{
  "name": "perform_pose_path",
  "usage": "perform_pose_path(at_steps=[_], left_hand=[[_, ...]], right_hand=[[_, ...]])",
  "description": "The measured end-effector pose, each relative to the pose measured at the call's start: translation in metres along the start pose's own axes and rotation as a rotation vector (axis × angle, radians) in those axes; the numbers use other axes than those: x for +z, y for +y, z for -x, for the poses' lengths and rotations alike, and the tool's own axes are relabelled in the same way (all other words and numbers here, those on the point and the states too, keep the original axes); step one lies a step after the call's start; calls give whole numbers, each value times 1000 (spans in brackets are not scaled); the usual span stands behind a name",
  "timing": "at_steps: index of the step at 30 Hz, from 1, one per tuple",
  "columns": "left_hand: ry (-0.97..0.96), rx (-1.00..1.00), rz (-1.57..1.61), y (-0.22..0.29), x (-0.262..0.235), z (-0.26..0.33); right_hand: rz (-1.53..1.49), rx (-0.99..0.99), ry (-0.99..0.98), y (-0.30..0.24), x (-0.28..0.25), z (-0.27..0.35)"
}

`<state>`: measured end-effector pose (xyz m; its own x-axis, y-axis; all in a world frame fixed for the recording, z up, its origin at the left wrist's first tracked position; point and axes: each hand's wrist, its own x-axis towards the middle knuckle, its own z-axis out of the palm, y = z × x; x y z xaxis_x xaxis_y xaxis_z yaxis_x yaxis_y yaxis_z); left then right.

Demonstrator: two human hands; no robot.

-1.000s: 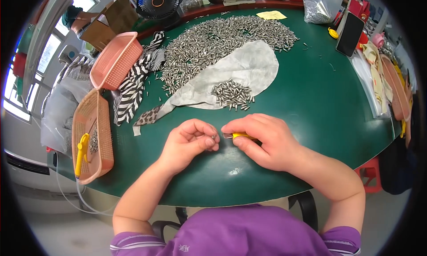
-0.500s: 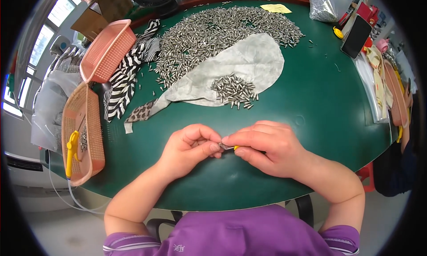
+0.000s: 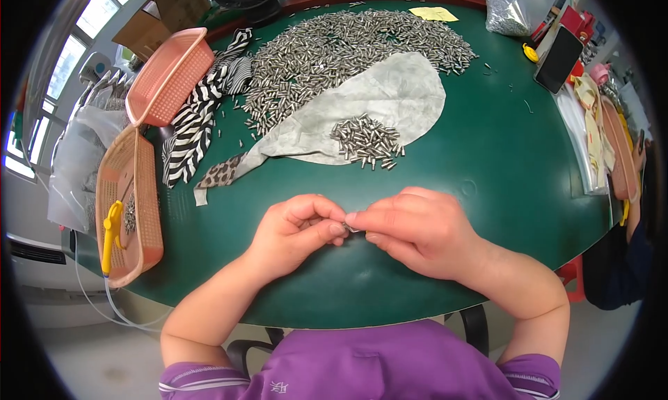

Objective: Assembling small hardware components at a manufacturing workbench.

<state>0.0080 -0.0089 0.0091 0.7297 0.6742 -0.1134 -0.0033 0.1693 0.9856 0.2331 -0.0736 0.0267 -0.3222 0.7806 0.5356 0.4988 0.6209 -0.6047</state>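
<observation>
Both hands meet over the near edge of the green table [image 3: 487, 163], fingertips pressed together. The left hand [image 3: 296, 233] is curled nearly closed, thumb and forefinger pinching one end of a small metal pin [image 3: 352, 226]. The right hand [image 3: 417, 229] is likewise closed down, its thumb and forefinger gripping the same pin from the other side; the remaining fingers fold under. The pin sits between the two sets of fingertips, mostly covered, only a short silver piece showing. Just beyond the hands lies a grey cloth [image 3: 376, 101] with a small heap of pins [image 3: 365, 141] on it. Farther beyond, a large spread of pins [image 3: 348, 45] covers the far part of the table. Beyond and left of the left hand lies a striped cloth [image 3: 195, 122]. Well to the left of the left hand, a pink basket [image 3: 142, 191] holds a yellow tool [image 3: 111, 233], with a second pink basket [image 3: 167, 73] beyond it. Far to the right of the right hand stands a dark phone [image 3: 559, 59].
</observation>
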Motion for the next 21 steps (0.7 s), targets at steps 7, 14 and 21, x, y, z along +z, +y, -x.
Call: perform_pose_path(at_steps=[7,14,21], left_hand=[[-32,-6,-16,3,1,1],[-22,-13,21,-1,-1,0],[-21,-4,-34,1,1,0]], right_hand=[[233,-89,22,1,-3,-2],[12,24,11,-1,2,2],[13,24,7,-4,0,0]])
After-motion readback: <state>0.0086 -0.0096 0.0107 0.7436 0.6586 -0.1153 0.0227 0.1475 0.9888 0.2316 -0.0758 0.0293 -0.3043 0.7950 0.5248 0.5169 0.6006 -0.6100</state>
